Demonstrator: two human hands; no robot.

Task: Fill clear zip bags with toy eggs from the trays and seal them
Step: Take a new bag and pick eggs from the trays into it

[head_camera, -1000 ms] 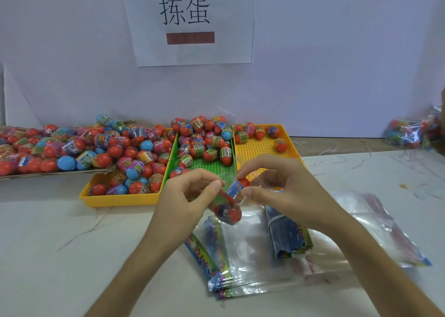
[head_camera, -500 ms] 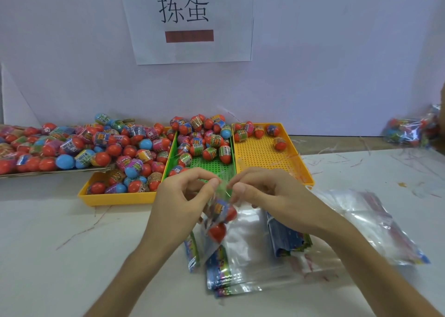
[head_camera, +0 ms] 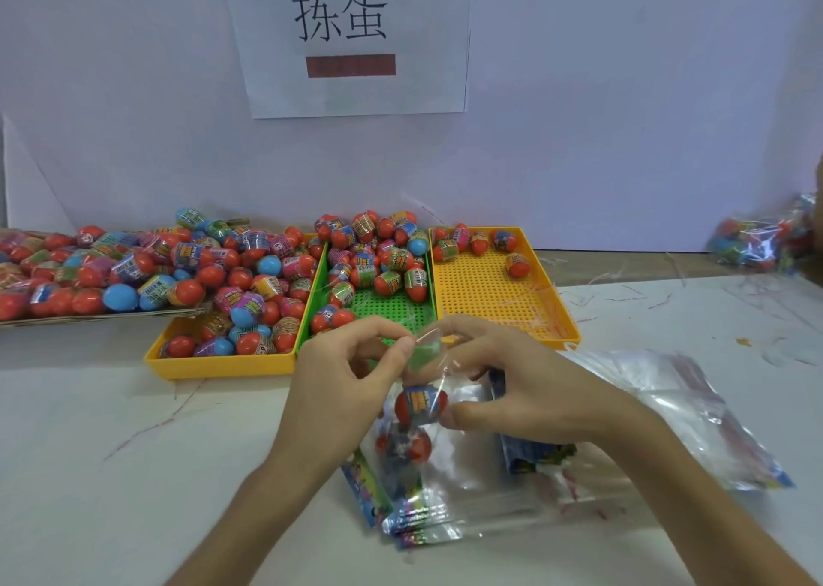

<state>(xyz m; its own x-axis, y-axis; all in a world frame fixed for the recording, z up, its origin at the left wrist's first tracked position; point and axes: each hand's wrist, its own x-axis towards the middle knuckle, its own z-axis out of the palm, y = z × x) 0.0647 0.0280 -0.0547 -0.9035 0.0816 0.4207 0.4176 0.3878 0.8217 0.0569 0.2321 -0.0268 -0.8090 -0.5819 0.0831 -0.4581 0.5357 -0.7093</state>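
Your fingers (head_camera: 403, 346) on the left hand (head_camera: 343, 376) are pinching the top edge of a clear zip bag (head_camera: 429, 354), thumb against forefinger; your right hand (head_camera: 530, 389) is pinching the same edge just beside them, its thumb pressing lower on the bag next to an egg; both hands are holding the bag up above the white table (head_camera: 89, 452). Inside the bag two toy eggs are hanging; the upper egg (head_camera: 421, 405) is showing a red shell and a printed band, and the lower egg (head_camera: 418, 445) is sitting beneath it; whether the zip is closed cannot be told. Under your hands a stack of empty bags (head_camera: 512, 510) is lying flat on the table. Beyond your hands three trays are sitting side by side; the left yellow tray (head_camera: 222, 365) is carrying a crowd of eggs, the green tray (head_camera: 392, 311) is about half covered, and the right yellow tray (head_camera: 481, 293) is carrying a few eggs along its far end. Filled bags (head_camera: 757, 244) are lying at the far right.
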